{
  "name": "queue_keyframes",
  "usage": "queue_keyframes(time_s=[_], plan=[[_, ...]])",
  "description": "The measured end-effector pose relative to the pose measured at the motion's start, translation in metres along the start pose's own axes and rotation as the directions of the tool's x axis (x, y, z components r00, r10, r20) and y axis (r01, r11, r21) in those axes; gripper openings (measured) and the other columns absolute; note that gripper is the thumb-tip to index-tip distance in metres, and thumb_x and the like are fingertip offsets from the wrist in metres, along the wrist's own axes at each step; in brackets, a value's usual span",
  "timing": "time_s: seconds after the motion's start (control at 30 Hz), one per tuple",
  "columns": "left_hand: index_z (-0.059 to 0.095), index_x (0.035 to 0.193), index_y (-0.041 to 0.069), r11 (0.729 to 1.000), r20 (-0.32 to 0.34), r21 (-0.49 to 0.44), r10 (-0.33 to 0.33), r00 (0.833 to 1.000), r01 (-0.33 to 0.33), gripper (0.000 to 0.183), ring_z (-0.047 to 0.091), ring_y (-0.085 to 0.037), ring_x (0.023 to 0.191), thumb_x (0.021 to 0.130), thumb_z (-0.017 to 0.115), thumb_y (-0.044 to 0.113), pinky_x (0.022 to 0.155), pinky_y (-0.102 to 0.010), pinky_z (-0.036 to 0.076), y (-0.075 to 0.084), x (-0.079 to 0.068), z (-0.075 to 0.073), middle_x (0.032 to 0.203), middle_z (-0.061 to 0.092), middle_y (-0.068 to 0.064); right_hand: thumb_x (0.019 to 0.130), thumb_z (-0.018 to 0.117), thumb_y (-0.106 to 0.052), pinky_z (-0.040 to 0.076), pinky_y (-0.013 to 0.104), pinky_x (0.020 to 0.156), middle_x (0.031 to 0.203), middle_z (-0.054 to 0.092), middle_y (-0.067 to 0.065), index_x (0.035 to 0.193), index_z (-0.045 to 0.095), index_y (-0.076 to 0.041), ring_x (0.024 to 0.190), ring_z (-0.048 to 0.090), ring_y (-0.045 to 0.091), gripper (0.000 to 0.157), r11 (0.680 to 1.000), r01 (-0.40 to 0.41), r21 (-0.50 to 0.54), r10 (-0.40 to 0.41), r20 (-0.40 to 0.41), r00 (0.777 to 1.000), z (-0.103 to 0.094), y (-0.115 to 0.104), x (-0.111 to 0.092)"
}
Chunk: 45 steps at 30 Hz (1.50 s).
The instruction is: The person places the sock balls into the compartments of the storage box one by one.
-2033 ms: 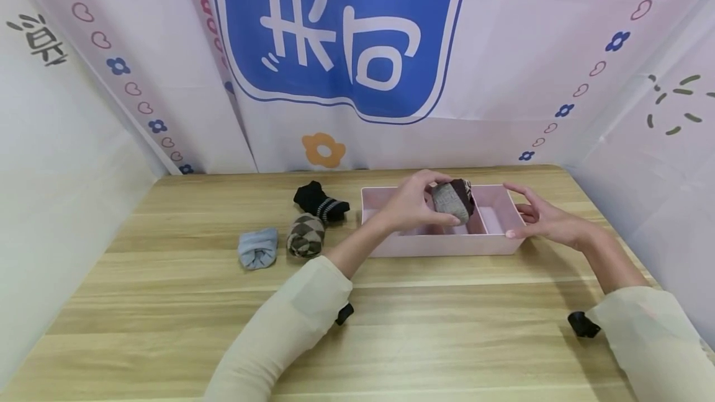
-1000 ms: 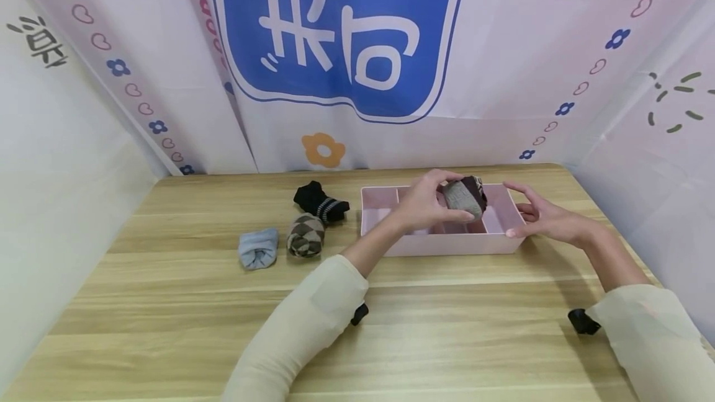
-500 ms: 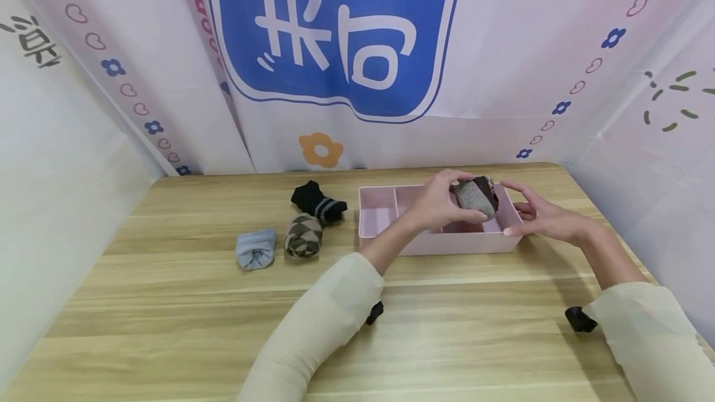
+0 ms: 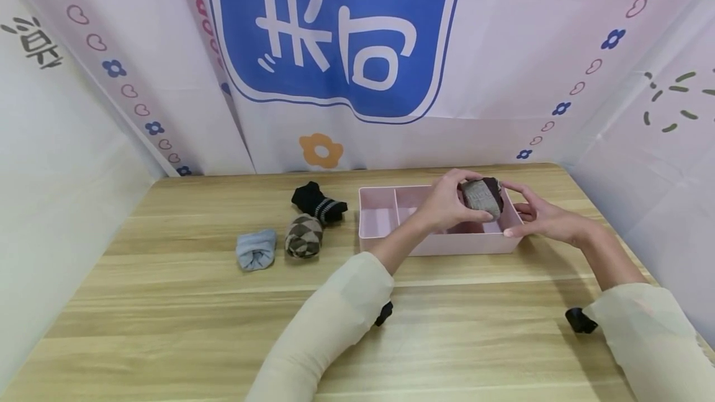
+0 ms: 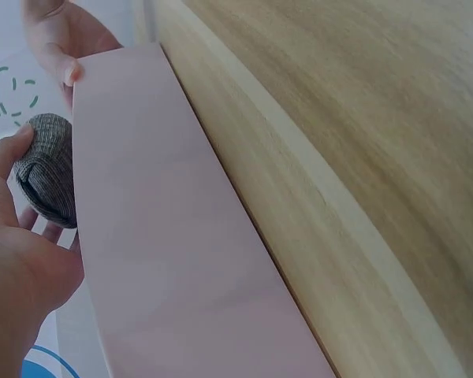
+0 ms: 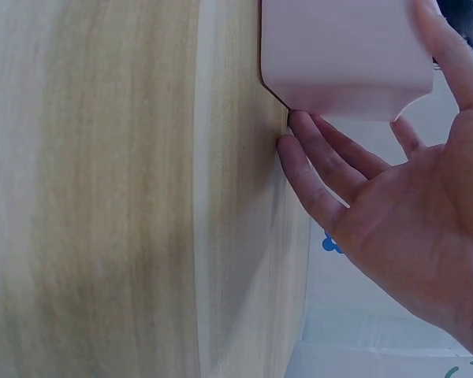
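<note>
My left hand (image 4: 445,205) grips a rolled-up pair of socks (image 4: 481,199), grey ribbed with a dark maroon patterned part, between thumb and fingers. It is over the right part of a long pale pink divided box (image 4: 441,245). In the left wrist view the grey sock roll (image 5: 49,169) shows beside the box's rim, its lower side hidden behind the wall. My right hand (image 4: 544,222) holds the box's right end, thumb at the front corner and index finger at the back corner. In the right wrist view its other fingers (image 6: 319,157) lie along the end wall.
Left of the box on the wooden table (image 4: 167,327) lie a black sock roll (image 4: 318,202) with grey stripes, a brown checkered roll (image 4: 304,236) and a light blue roll (image 4: 257,249). A printed cloth (image 4: 480,79) hangs along the table's back edge.
My left hand has carried the grey sock roll rightward along the box, from its middle to near the right end. The right hand has stayed on the box's end.
</note>
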<state>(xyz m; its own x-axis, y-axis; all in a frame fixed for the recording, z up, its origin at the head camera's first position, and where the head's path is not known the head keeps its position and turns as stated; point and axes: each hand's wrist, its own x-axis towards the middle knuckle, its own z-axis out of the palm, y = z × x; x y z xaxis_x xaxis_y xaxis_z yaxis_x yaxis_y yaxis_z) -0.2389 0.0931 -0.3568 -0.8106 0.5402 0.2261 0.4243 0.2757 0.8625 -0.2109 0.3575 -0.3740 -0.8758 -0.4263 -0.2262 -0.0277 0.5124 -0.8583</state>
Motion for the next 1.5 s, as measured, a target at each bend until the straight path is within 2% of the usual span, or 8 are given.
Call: queue_keyframes(time_s=[0.17, 0.37, 0.6, 0.83, 0.97, 1.17, 1.4, 1.5], plan=[[0.061, 0.139, 0.006, 1.000, -0.017, 0.009, -0.016, 1.000, 0.016, 0.071, 0.055, -0.009, 0.097, 0.077, 0.093, 0.014, 0.077, -0.012, 0.048, 0.001, 0.002, 0.004, 0.129, 0.061, -0.009, 0.094, 0.072, -0.015, 0.029, 0.068, 0.113, 0.162, 0.014, 0.042, 0.165, -0.002, -0.017, 0.149, 0.014, 0.060, 0.103, 1.000, -0.010, 0.005, 0.010, 0.005, 1.000, 0.000, -0.001, 0.000], [0.062, 0.140, 0.008, 0.999, -0.019, 0.048, -0.015, 1.000, 0.016, 0.070, 0.056, -0.008, 0.101, 0.078, 0.093, 0.018, 0.080, -0.012, 0.047, 0.002, 0.005, 0.010, 0.136, 0.061, -0.009, 0.094, 0.072, -0.016, 0.030, 0.067, 0.113, 0.161, 0.014, 0.043, 0.165, -0.005, -0.018, 0.149, 0.015, 0.061, 0.104, 1.000, -0.020, 0.006, 0.020, 0.013, 1.000, 0.000, -0.001, 0.000], [0.064, 0.138, 0.010, 0.990, 0.001, 0.144, -0.006, 1.000, 0.006, 0.070, 0.057, -0.010, 0.108, 0.077, 0.094, 0.025, 0.083, -0.012, 0.044, 0.003, 0.009, 0.017, 0.136, 0.063, -0.006, 0.095, 0.072, -0.017, 0.031, 0.065, 0.113, 0.161, 0.015, 0.042, 0.164, -0.003, -0.018, 0.147, 0.023, 0.059, 0.103, 0.999, -0.035, 0.005, 0.034, 0.017, 0.999, 0.000, 0.000, 0.000], [0.063, 0.140, 0.010, 0.983, 0.018, 0.185, -0.017, 1.000, 0.013, 0.071, 0.057, -0.010, 0.110, 0.078, 0.093, 0.028, 0.084, -0.012, 0.045, 0.002, 0.014, 0.022, 0.137, 0.063, -0.005, 0.095, 0.072, -0.015, 0.036, 0.060, 0.112, 0.161, 0.019, 0.041, 0.164, -0.001, -0.018, 0.145, 0.032, 0.056, 0.100, 0.999, -0.033, 0.005, 0.033, 0.013, 0.999, 0.000, -0.001, 0.000], [0.063, 0.140, 0.011, 0.971, 0.028, 0.238, -0.022, 0.999, 0.015, 0.072, 0.056, -0.008, 0.110, 0.078, 0.093, 0.031, 0.083, -0.011, 0.042, 0.003, 0.017, 0.024, 0.136, 0.064, -0.003, 0.095, 0.072, -0.014, 0.038, 0.057, 0.111, 0.161, 0.019, 0.041, 0.164, -0.001, -0.017, 0.146, 0.029, 0.056, 0.100, 1.000, -0.023, 0.010, 0.023, 0.013, 1.000, 0.001, -0.002, -0.001], [0.063, 0.140, 0.012, 0.953, 0.046, 0.303, -0.039, 0.998, 0.023, 0.070, 0.057, -0.009, 0.112, 0.079, 0.093, 0.033, 0.087, -0.013, 0.044, 0.005, 0.021, 0.026, 0.135, 0.065, -0.002, 0.095, 0.071, -0.014, 0.032, 0.063, 0.113, 0.161, 0.015, 0.041, 0.165, -0.002, -0.017, 0.149, 0.019, 0.058, 0.101, 1.000, -0.018, 0.008, 0.018, 0.012, 1.000, 0.001, -0.002, 0.000], [0.063, 0.138, 0.013, 0.926, 0.060, 0.378, -0.048, 0.997, 0.022, 0.068, 0.055, -0.008, 0.116, 0.080, 0.091, 0.035, 0.093, -0.014, 0.044, 0.005, 0.024, 0.029, 0.137, 0.063, 0.000, 0.095, 0.071, -0.013, 0.039, 0.056, 0.110, 0.160, 0.018, 0.042, 0.165, -0.002, -0.016, 0.148, 0.023, 0.057, 0.101, 1.000, -0.009, 0.002, 0.009, 0.009, 1.000, 0.001, -0.001, -0.001], [0.063, 0.137, 0.014, 0.913, 0.065, 0.407, -0.047, 0.997, 0.016, 0.068, 0.056, -0.007, 0.113, 0.080, 0.092, 0.036, 0.092, -0.014, 0.044, 0.005, 0.025, 0.030, 0.133, 0.063, 0.002, 0.096, 0.071, -0.013, 0.037, 0.058, 0.111, 0.161, 0.016, 0.042, 0.165, -0.002, -0.016, 0.149, 0.020, 0.058, 0.101, 1.000, -0.010, -0.002, 0.010, 0.008, 1.000, 0.001, -0.002, -0.001]])
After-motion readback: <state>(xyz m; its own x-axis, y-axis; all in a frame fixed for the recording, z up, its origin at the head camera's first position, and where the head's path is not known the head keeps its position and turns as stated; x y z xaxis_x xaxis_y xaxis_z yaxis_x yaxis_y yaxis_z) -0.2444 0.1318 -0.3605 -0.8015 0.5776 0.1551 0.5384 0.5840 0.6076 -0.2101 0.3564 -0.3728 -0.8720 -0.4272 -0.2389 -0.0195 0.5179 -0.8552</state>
